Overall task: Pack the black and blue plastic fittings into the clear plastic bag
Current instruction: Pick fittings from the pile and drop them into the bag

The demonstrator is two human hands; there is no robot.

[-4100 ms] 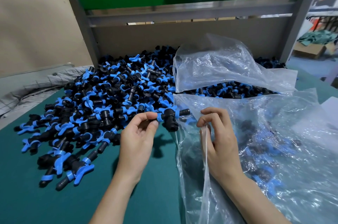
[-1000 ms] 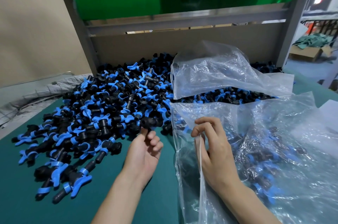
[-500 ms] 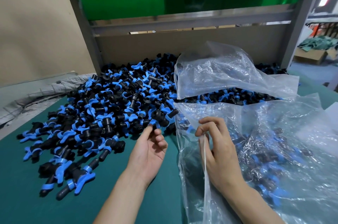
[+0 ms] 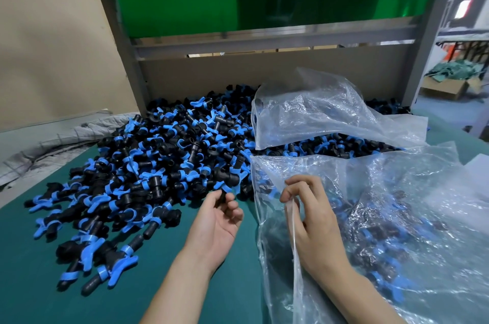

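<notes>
The fittings (image 4: 158,165) look light, hard, tangly; left hand (image 4: 219,220) pinches one by its black stem; right hand (image 4: 315,220) pinches the limp bag (image 4: 397,178) by its rim

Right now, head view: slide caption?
Left hand pinches a fitting at the pile edge; right hand pinches the rim of the clear bag.

Teal mat (image 4: 31,284) covers bench. Grey quilted cloth (image 4: 53,143) bunched at left edge. Grey metal frame (image 4: 124,59) behind, green panel (image 4: 185,6) above. Far right: cardboard box (image 4: 444,89), contents possibly green fabric.
</notes>
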